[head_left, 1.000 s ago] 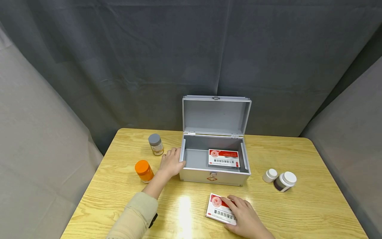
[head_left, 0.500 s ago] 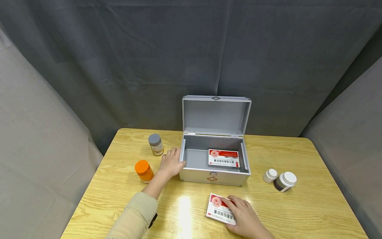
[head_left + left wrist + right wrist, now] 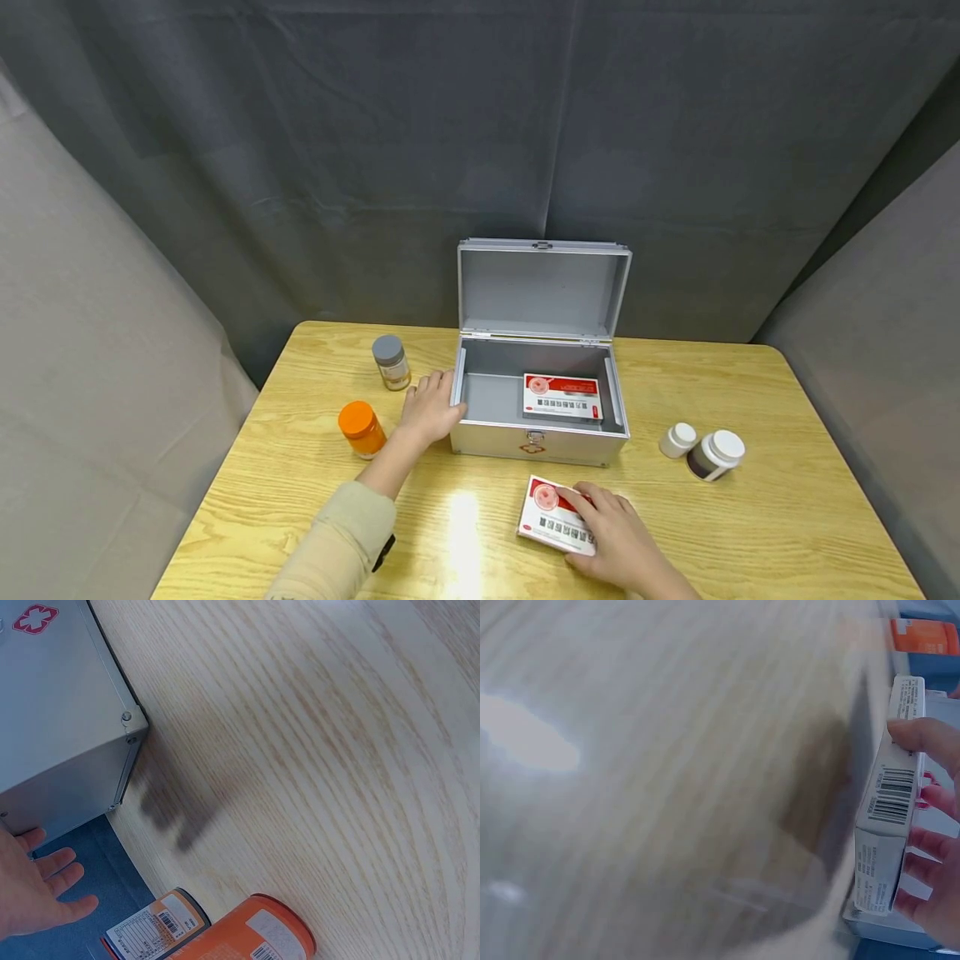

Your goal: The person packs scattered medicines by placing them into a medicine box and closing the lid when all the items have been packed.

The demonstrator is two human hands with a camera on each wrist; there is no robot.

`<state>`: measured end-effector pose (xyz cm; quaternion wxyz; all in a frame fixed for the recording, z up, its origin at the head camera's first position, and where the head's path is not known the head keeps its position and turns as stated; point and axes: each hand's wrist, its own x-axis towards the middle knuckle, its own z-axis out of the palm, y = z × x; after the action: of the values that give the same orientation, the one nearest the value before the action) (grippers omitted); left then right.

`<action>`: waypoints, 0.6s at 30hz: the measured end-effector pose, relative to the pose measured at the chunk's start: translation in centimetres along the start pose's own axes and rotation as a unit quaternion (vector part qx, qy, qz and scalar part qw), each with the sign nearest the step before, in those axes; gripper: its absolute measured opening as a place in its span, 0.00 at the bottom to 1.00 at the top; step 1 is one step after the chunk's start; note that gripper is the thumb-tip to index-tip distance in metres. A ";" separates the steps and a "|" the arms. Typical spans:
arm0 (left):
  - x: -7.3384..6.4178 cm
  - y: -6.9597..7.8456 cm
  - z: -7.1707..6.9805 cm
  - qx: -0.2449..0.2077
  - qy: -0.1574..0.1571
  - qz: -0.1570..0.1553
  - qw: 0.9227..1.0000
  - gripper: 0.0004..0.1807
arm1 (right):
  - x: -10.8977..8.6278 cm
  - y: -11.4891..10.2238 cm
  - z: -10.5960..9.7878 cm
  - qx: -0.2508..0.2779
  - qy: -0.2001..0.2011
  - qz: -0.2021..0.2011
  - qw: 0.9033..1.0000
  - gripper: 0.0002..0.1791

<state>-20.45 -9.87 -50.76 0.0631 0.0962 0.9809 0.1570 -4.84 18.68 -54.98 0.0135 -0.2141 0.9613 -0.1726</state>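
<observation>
A white and red medicine box (image 3: 557, 515) is pinched by my right hand (image 3: 611, 533), thumb on its near edge and fingers over the top. In the right wrist view, the thumb presses the barcode side of the box (image 3: 891, 791), and a shadow falls on the table beside it. My left hand (image 3: 431, 408) rests at the left wall of the silver first-aid case (image 3: 498, 442), thumb at the rim. Its fingers (image 3: 64, 877) spread loosely outside the wall in the left wrist view. The case's lid (image 3: 545, 287) stands raised, and a similar medicine box (image 3: 562, 397) lies inside at the right.
An orange-capped bottle (image 3: 362, 429) and a grey-capped bottle (image 3: 392, 363) stand left of the case. To its right are a small white bottle (image 3: 678, 440) and a larger dark-bodied bottle with a white cap (image 3: 716, 456). A dark curtain (image 3: 375, 167) hangs behind the wooden table (image 3: 795, 533).
My right hand has raised the medicine box slightly and shifted it a little toward the case during the last half second. The left hand and the case stay in place.
</observation>
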 end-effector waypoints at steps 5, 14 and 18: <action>0.0 0.0 0.0 -0.002 -0.001 0.000 1.000 0.35 | 0.4 -0.5 -1.5 0.001 0.027 -0.016 1.000 0.46; -0.1 0.1 -0.1 -0.006 -0.001 -0.001 1.000 0.35 | 1.5 -1.8 -5.2 -0.010 0.101 -0.067 0.993 0.46; 0.0 0.0 0.0 -0.007 0.000 -0.001 1.000 0.35 | 2.1 -2.0 -7.1 -0.010 0.112 -0.076 0.991 0.47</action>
<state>-20.45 -9.83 -50.74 0.0636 0.0945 0.9799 0.1636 -6.67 18.41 -47.55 -0.1097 -0.2662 0.9394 -0.1861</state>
